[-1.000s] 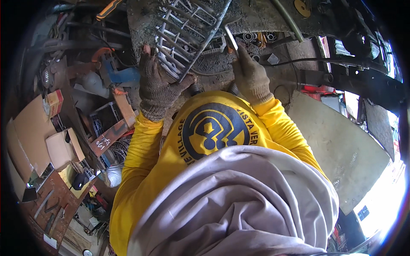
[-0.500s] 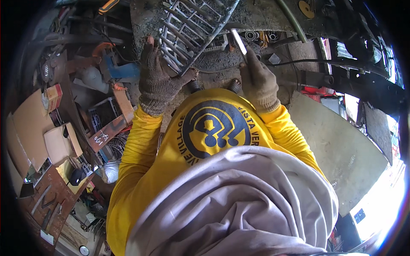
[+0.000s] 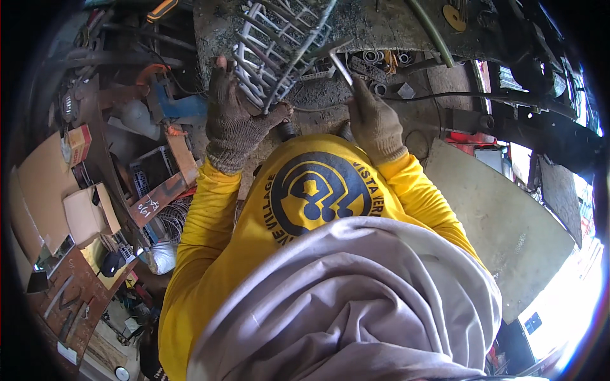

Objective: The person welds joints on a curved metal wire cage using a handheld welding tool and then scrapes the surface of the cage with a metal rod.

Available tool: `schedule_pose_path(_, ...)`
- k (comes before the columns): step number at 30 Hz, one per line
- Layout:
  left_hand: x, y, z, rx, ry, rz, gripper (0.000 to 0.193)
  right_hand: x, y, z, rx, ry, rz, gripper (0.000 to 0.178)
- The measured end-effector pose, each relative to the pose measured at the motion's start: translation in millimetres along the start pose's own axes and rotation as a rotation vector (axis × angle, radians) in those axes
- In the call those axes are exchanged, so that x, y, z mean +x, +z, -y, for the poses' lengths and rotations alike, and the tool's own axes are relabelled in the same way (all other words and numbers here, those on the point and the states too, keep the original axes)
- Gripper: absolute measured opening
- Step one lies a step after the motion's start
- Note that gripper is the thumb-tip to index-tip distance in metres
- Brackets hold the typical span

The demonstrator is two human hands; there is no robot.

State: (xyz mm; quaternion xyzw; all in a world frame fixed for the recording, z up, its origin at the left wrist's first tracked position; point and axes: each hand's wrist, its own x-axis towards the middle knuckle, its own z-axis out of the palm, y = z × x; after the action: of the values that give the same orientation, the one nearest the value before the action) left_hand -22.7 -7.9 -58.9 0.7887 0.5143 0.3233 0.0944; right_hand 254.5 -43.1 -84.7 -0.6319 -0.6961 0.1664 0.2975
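Observation:
My left hand (image 3: pixel 240 120), in a dark knitted glove, cradles the near end of a welded metal rack (image 3: pixel 257 47) between thumb and fingers. The rack has pale cross-bars and stands tilted over the dark workbench (image 3: pixel 375 28). In a brown glove, my right hand (image 3: pixel 376 124) is closed round a slim, flat metal bar (image 3: pixel 342 68). The bar points away from me, and its far end meets a dark bent piece near the rack's right side. Whether they are one tool I cannot tell.
Metal rings (image 3: pixel 373 56) and small parts lie under the bench edge. A long green-grey tube (image 3: pixel 432 32) rests on the bench at right. Pale sheet board (image 3: pixel 502 222) leans on my right. Cardboard boxes (image 3: pixel 89 209), scrap and a blue metal piece (image 3: pixel 181 105) crowd the left.
The rack has tipped and turned in my left hand, its right rail now steeper. My right hand has moved slightly left, and the bar has turned, showing a bent far end.

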Motion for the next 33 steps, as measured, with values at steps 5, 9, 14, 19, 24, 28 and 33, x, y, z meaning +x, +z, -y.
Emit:
schedule_pose_path(5,-3.5,2.9,1.1,-0.006,-0.012,-0.005,0.122,2.3,-9.4,12.4,0.171,-0.015,-0.144,0.047)
schedule_pose_path(9,4.5,6.3,3.0,-0.108,-0.03,-0.021,0.113,-4.0,3.9,-3.8,0.394,0.299,0.021,0.034)
schedule_pose_path(14,30.1,6.2,18.1,-0.004,0.184,0.056,0.094,-1.2,-3.8,-2.4,0.487,0.332,0.058,0.031)
schedule_pose_path(19,52.1,11.2,26.6,-0.021,0.344,-0.035,0.086,2.6,-9.1,6.6,0.365,0.178,-0.074,0.035)
schedule_pose_path(24,56.0,9.9,23.3,-0.093,0.283,-0.045,0.085,-2.7,10.4,0.9,0.318,0.114,-0.151,0.041)
schedule_pose_path(28,53.2,6.0,22.1,-0.004,0.281,-0.052,0.092,8.7,6.9,2.4,0.414,0.239,-0.022,0.042)
schedule_pose_path(33,47.8,5.7,30.3,0.168,0.318,-0.001,0.111,6.1,4.1,12.5,0.363,0.228,-0.067,0.039)
